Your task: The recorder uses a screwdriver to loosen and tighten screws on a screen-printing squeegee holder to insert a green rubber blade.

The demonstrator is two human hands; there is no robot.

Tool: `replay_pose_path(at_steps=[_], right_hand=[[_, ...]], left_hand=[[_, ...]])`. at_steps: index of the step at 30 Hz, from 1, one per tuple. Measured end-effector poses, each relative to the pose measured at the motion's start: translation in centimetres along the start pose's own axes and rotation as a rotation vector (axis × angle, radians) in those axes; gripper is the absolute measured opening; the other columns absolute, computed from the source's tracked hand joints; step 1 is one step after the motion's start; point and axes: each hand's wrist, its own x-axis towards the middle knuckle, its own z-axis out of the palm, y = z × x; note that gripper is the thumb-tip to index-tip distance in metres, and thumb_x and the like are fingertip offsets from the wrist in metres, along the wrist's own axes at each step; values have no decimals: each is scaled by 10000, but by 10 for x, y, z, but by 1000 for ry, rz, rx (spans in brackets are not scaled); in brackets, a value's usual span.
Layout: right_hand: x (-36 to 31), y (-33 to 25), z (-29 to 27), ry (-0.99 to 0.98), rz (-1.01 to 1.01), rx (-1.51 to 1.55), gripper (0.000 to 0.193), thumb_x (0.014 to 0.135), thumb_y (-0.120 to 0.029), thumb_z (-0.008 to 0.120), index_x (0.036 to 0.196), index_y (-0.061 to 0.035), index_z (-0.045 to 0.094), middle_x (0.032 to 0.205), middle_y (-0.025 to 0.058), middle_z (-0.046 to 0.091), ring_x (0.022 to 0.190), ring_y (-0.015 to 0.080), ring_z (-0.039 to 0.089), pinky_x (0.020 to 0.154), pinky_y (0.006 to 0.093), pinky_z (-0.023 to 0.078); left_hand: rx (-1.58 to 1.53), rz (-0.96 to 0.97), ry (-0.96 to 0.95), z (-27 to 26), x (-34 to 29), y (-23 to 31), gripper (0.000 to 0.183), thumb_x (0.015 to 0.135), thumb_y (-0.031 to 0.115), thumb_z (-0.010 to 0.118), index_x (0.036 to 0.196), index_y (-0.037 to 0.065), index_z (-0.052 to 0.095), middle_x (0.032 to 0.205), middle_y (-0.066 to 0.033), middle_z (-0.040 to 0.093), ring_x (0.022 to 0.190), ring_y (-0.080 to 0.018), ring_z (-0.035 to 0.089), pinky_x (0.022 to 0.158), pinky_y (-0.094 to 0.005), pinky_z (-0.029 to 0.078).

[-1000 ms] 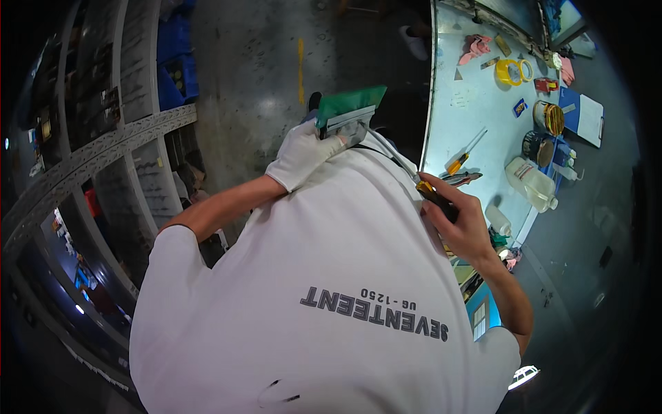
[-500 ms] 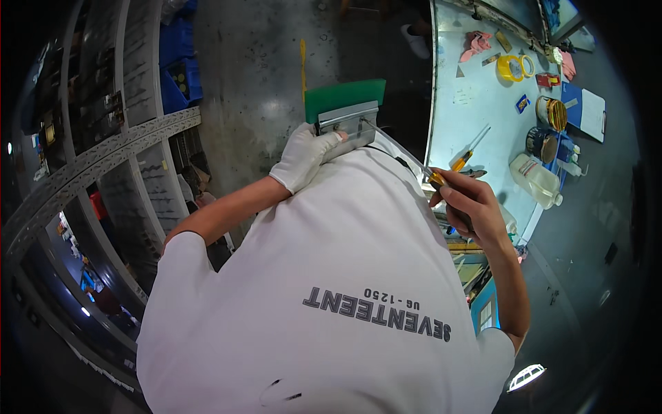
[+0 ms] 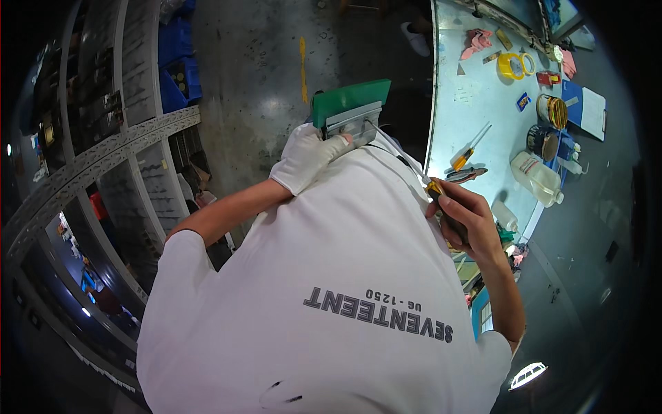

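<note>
A screen-printing squeegee, with a green blade (image 3: pixel 352 100) in a metal holder, is tilted in front of my chest. My left hand (image 3: pixel 307 160), in a white glove, is closed on the holder with the thumb over its near face. In my bare right hand (image 3: pixel 472 215) is a screwdriver (image 3: pixel 434 188) with a yellow and dark handle. Its long shaft runs up and left to the holder, where the tip meets a spot on the right part of its face. My right fingers wrap the handle.
On the pale workbench (image 3: pixel 455 103) at right lie another screwdriver (image 3: pixel 463 159), pliers (image 3: pixel 467 174), yellow tape (image 3: pixel 510 67) and a pink cloth (image 3: pixel 477 43). A translucent jug (image 3: pixel 536 178) and cans (image 3: pixel 552 112) line its far side. Metal racking (image 3: pixel 103 148) with blue bins (image 3: pixel 181 84) stands left.
The squeegee has shifted slightly right and tilted, showing more of the blade's top edge. My right hand has moved slightly down and left, with the screwdriver still at the holder.
</note>
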Motion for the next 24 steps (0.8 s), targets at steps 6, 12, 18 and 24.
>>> replay_pose_path(at_steps=[6, 12, 18, 24], right_hand=[[-5, 1, 12, -3, 70, 54, 477, 1009, -183, 545, 1435, 19, 472, 895, 36, 664, 456, 37, 425, 371, 188, 283], [-8, 12, 15, 5, 29, 119, 508, 999, -210, 566, 1446, 8, 461, 914, 34, 653, 441, 38, 406, 368, 195, 284], [-8, 13, 12, 20, 27, 115, 504, 996, -202, 566, 1441, 13, 466, 911, 40, 654, 440, 42, 408, 365, 196, 291], [-6, 8, 12, 32, 69, 134, 501, 996, -198, 561, 1443, 7, 464, 905, 39, 654, 441, 42, 406, 366, 192, 295]], left_hand=[[22, 27, -20, -1, -1, 8, 237, 926, 148, 700, 1140, 46, 697, 1010, -23, 712, 897, -91, 603, 830, -259, 482], [46, 14, -40, -1, 1, 11, 230, 936, 114, 686, 1154, 40, 688, 1040, -6, 687, 922, -83, 583, 854, -249, 472], [-4, 57, -13, 2, 4, 3, 248, 917, 192, 713, 1104, 28, 708, 962, -36, 733, 858, -90, 609, 802, -271, 489], [-56, 10, -22, 1, 6, 3, 248, 917, 194, 714, 1098, 23, 708, 967, -42, 732, 860, -96, 610, 806, -273, 489]])
